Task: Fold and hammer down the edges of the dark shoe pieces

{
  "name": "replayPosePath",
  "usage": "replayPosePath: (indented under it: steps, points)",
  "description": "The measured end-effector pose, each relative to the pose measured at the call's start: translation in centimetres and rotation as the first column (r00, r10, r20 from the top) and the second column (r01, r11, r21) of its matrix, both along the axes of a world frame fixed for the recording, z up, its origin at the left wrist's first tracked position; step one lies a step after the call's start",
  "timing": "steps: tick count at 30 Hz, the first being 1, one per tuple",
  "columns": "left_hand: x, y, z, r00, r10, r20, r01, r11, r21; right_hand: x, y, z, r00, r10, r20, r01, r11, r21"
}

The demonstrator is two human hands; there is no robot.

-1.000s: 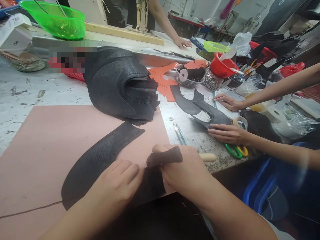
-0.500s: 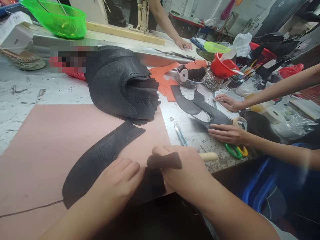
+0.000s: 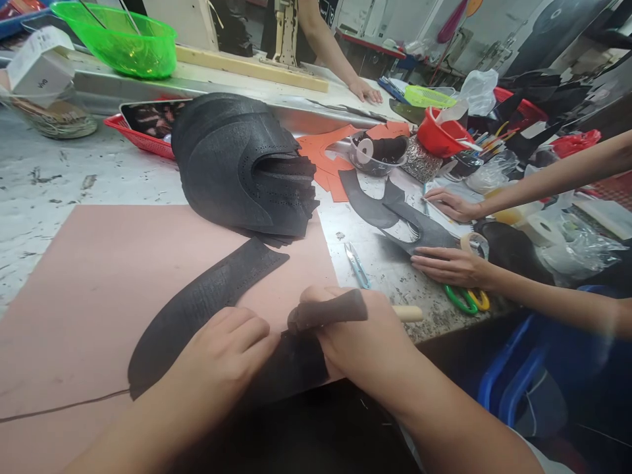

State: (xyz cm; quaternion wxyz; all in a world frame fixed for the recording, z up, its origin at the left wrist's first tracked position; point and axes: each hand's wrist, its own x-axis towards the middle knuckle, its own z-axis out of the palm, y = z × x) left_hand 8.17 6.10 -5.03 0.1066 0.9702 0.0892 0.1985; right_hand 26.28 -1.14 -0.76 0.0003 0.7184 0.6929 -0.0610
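Right hand [image 3: 358, 329] clamped round hammer [image 3: 336, 309]. Left hand [image 3: 230, 345] curled on black piece [image 3: 185, 313]; cannot tell if pinching. Black stack [image 3: 222, 168] beyond hands.

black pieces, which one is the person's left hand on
The long curved piece on the pink sheet, running beneath the left hand; the thick stack lies beyond it, and the cut-out pieces at right lie by a co-worker's hand.

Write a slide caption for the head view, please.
Right hand grips a hammer while left hand rests on black material.
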Motion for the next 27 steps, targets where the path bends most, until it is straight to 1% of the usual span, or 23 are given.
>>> replayPosePath:
  steps: [2, 5, 10, 13, 16, 18, 21, 23, 26, 27]
  points:
    - [0.1, -0.1, 0.2, 1.000, -0.011, -0.001, 0.011, 1.000, 0.016, -0.2, 0.1, -0.1, 1.000, 0.005, -0.017, -0.004, 1.000, 0.024]
    - [0.2, -0.1, 0.3, 1.000, -0.012, 0.001, 0.012, 1.000, 0.019, -0.4, 0.1, -0.3, 1.000, 0.024, 0.006, -0.024, 1.000, 0.010]
    - [0.4, -0.2, 0.3, 1.000, -0.014, -0.003, 0.015, 1.000, 0.018, -0.8, 0.0, -0.2, 0.997, 0.018, -0.070, -0.012, 0.996, 0.084]
    - [0.3, -0.2, 0.1, 1.000, -0.013, -0.015, 0.013, 1.000, 0.005, -0.5, -0.2, -0.2, 0.998, 0.024, -0.062, -0.018, 0.996, 0.089]
    - [0.1, -0.2, -0.1, 1.000, 0.004, -0.012, -0.004, 1.000, -0.017, 0.7, -1.1, -0.2, 0.995, -0.057, -0.076, 0.066, 0.990, 0.125]
    - [0.0, -0.1, -0.4, 1.000, 0.016, 0.006, -0.016, 1.000, -0.020, 1.7, -2.1, -0.3, 0.981, -0.129, -0.143, 0.154, 0.971, 0.185]
    - [0.1, 0.1, -0.6, 0.999, 0.010, 0.041, -0.010, 1.000, -0.005, 3.4, -4.1, -1.0, 0.963, -0.163, -0.213, 0.222, 0.932, 0.288]
    - [0.1, 0.2, -0.6, 0.999, 0.005, 0.054, -0.005, 1.000, -0.004, 4.5, -5.4, -2.0, 0.960, -0.206, -0.191, 0.265, 0.891, 0.369]
    - [0.2, 0.4, -0.7, 0.999, 0.013, 0.053, -0.012, 1.000, -0.012, 6.4, -6.9, -4.1, 0.930, -0.352, -0.105, 0.359, 0.812, 0.459]
    - [0.2, 0.4, -0.7, 0.999, 0.016, 0.050, -0.015, 1.000, -0.013, 6.9, -7.3, -4.9, 0.924, -0.376, -0.068, 0.365, 0.814, 0.452]
